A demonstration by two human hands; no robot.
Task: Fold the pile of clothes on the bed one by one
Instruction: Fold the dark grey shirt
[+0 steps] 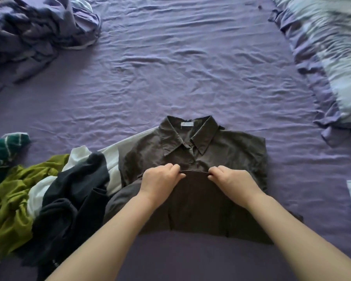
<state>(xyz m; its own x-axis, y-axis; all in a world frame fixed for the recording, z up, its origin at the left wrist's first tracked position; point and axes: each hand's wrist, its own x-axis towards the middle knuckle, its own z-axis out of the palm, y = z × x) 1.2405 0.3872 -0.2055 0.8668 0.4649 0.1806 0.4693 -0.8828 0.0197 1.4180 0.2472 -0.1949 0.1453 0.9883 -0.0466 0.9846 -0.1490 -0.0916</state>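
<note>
My left hand (160, 178) and right hand (229, 179) each pinch the hem of the dark brown collared cotton shirt (193, 151), which lies on the purple bedsheet (170, 78). If I fold unevenly, the hem lands crooked and the sides bunch.

Shirt (193, 159) mid-bed (190, 67) — clothes pile (39, 195) left of it, pillow (332, 57) far right

Two bare forearms, no sleeves; left hand (160, 179), right hand (231, 179) ungloved.
</note>
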